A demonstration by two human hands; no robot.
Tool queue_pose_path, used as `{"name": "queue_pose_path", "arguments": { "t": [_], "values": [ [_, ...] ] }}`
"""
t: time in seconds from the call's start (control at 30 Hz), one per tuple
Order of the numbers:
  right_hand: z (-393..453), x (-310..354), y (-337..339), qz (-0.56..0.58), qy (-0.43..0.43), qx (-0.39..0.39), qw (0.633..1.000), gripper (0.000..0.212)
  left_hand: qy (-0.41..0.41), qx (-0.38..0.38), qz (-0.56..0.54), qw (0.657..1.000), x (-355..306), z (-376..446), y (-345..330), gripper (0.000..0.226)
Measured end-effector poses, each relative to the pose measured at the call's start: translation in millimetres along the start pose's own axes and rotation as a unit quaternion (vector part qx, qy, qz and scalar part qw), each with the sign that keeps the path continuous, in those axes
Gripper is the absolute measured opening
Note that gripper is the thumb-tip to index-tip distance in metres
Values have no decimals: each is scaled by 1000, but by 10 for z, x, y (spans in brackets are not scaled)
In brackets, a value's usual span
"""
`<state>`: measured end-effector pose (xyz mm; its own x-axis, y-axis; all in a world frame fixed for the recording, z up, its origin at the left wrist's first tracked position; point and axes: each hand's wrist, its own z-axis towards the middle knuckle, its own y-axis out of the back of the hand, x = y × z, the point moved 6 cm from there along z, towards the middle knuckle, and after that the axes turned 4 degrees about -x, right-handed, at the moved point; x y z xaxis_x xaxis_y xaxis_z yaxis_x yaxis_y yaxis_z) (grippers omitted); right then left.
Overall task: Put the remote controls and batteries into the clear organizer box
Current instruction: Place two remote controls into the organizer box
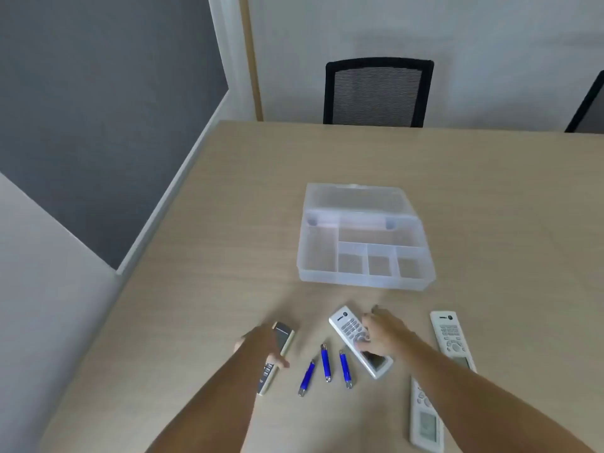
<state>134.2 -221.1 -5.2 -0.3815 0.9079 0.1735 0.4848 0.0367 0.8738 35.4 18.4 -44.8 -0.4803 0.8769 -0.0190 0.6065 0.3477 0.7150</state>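
Two hands: left [264, 344] grips cream remote [277, 354], right [382, 335] grips white remote [359, 341]; organizer [366, 279] edge near.

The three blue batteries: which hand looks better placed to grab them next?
Probably the left hand: its fingers sit just beside the batteries, while the right hand is spread over the white remote.

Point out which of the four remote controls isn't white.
The cream remote with the dark top end under the left hand, left of the blue batteries; the other three are white.
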Motion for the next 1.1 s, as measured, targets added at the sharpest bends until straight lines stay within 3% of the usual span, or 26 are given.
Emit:
{"name": "queue_pose_path", "arguments": {
  "t": [0.07, 0.17, 0.27, 0.37, 0.47, 0.6, 0.73, 0.9, 1.1],
  "values": [
    [10, 24, -149, -32, -37, -3, 999, 61, 1, -34, -16, 999, 13, -27, -65, 89],
    [6, 50, -286, -81, -54, -39, 994, 59, -10, -74, -54, 996, 18, -12, -96, 79],
    [48, 2, -360, -88, -56, -50, 993, 67, -34, -141, -161, 976, -60, 96, 217, 56],
    [38, -3, -380, -49, -24, -41, 998, 50, -91, -231, -345, 905, -326, 141, 770, 45],
    [0, -25, -255, 65, 16, -23, 997, 37, -148, -312, -444, 827, -694, 212, 1335, 31],
    [49, -290, 402, 292, 35, -73, 953, 50, -135, -299, -548, 770, -1115, 521, 1596, 15],
    [573, -689, 1178, 325, 15, -137, 936, 32, -77, -293, -512, 804, -1295, 843, 1463, 10],
    [1362, -856, 1678, 179, 30, -172, 968, 34, -41, -306, -398, 864, -1371, 1008, 1387, 22],
    [2014, -790, 1458, 55, 49, -95, 993, 27, -17, -274, -305, 912, -1517, 1146, 1302, 26]
  ]
}}
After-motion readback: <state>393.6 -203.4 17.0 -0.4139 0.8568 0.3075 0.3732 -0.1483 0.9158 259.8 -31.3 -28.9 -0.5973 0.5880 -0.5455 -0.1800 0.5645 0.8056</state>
